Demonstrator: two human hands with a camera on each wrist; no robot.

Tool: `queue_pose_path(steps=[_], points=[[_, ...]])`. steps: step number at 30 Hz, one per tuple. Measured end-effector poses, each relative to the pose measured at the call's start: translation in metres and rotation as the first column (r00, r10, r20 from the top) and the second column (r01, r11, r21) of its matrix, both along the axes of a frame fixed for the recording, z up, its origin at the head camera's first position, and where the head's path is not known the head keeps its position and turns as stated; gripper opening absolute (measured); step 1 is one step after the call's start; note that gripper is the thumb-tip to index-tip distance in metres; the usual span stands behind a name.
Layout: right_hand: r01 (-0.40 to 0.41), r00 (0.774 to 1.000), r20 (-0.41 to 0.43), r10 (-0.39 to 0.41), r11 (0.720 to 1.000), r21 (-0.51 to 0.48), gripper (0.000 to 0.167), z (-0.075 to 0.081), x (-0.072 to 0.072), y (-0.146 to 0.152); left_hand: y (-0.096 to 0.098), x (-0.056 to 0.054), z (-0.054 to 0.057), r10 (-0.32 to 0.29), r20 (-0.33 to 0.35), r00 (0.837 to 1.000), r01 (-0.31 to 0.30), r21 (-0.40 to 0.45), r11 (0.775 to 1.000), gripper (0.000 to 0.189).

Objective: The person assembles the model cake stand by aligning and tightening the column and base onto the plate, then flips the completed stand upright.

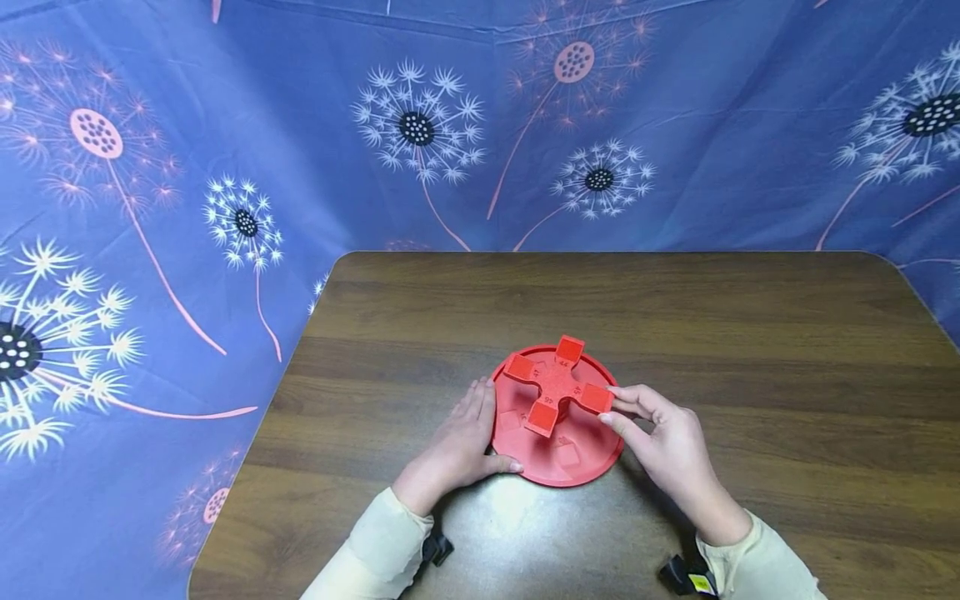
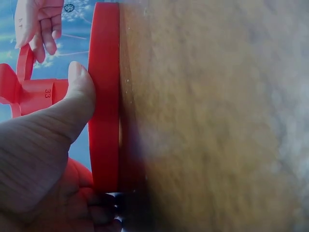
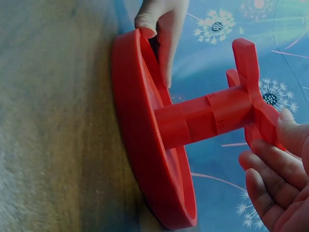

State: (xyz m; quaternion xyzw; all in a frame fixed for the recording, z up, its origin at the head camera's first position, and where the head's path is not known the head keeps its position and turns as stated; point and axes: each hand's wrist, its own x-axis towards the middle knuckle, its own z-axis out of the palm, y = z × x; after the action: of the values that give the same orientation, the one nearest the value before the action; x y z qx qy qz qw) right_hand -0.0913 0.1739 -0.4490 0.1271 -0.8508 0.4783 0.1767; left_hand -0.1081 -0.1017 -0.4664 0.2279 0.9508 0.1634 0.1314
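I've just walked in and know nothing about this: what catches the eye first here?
A bright red disc lies near the front of a brown table, with a red cross raised on a post above its middle. The right hand pinches one arm of the cross; the left hand rests against the disc's rim. Behind hangs a blue dandelion-print cloth.

I count one red round base on one wooden table. One red cross-shaped piece stands up from the base on one post, and that cross has four arms. I see two hands: one left hand and one right hand. I count two pale sleeves, one per arm. Behind the table I see one blue cloth printed with dandelion heads; in my head view I count roughly ten, some cut off at the edges.
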Motion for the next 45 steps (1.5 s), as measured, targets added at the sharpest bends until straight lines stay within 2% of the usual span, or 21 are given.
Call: queue_pose_path(steps=[5,11,13,15,17,20,23,25,28,31,35,38,41,45], points=[[-0.018,1.0,0.003,0.018,1.0,0.004,0.033,-0.001,0.0,-0.002,-0.002,-0.002,0.0,0.005,0.002,1.0,-0.005,-0.003,1.0,0.116],[-0.104,0.995,0.006,0.104,0.994,0.027,0.039,-0.002,-0.005,0.01,-0.004,-0.003,0.001,-0.022,0.009,1.0,0.023,-0.063,0.998,0.117],[-0.129,0.991,0.027,0.128,0.99,0.055,0.041,-0.003,-0.007,0.017,-0.004,-0.004,0.002,-0.031,0.015,0.999,0.032,-0.067,0.997,0.116],[-0.135,0.99,0.06,0.128,0.983,0.127,0.046,-0.005,-0.01,0.023,-0.006,-0.005,0.003,-0.04,0.018,0.999,0.041,-0.064,0.997,0.116],[-0.15,0.984,0.129,0.124,0.965,0.215,0.057,-0.008,-0.012,0.031,-0.007,-0.005,0.004,-0.051,0.025,0.998,0.052,-0.049,0.997,0.114],[-0.211,0.964,0.227,0.139,0.92,0.331,0.083,-0.015,-0.014,0.041,-0.011,-0.008,0.005,-0.065,0.031,0.997,0.066,-0.008,0.998,0.113],[-0.301,0.939,0.279,0.203,0.876,0.376,0.103,-0.024,-0.016,0.047,-0.015,-0.011,0.004,-0.091,0.023,0.996,0.091,0.029,0.995,0.11],[-0.344,0.927,0.285,0.243,0.853,0.393,0.109,-0.028,-0.019,0.048,-0.018,-0.012,0.003,-0.106,0.008,0.994,0.106,0.036,0.994,0.108],[-0.373,0.92,0.285,0.268,0.823,0.428,0.111,-0.031,-0.023,0.048,-0.02,-0.013,0.003,-0.128,-0.027,0.991,0.129,0.003,0.992,0.106],[-0.37,0.922,0.284,0.262,0.811,0.453,0.111,-0.031,-0.025,0.048,-0.02,-0.012,0.003,-0.151,-0.076,0.986,0.149,-0.024,0.989,0.104],[-0.352,0.93,0.271,0.247,0.81,0.47,0.111,-0.031,-0.026,0.048,-0.02,-0.011,0.002,-0.173,-0.135,0.976,0.171,-0.027,0.985,0.102],[-0.337,0.937,0.254,0.241,0.819,0.465,0.111,-0.033,-0.026,0.048,-0.021,-0.011,0.001,-0.175,-0.149,0.973,0.176,-0.008,0.984,0.101],[-0.309,0.947,0.226,0.23,0.846,0.434,0.109,-0.034,-0.024,0.05,-0.023,-0.011,0.001,-0.16,-0.133,0.978,0.167,0.039,0.985,0.1],[-0.282,0.954,0.195,0.227,0.898,0.339,0.101,-0.033,-0.021,0.053,-0.029,-0.012,0.002,-0.112,-0.054,0.992,0.119,0.145,0.982,0.098]])
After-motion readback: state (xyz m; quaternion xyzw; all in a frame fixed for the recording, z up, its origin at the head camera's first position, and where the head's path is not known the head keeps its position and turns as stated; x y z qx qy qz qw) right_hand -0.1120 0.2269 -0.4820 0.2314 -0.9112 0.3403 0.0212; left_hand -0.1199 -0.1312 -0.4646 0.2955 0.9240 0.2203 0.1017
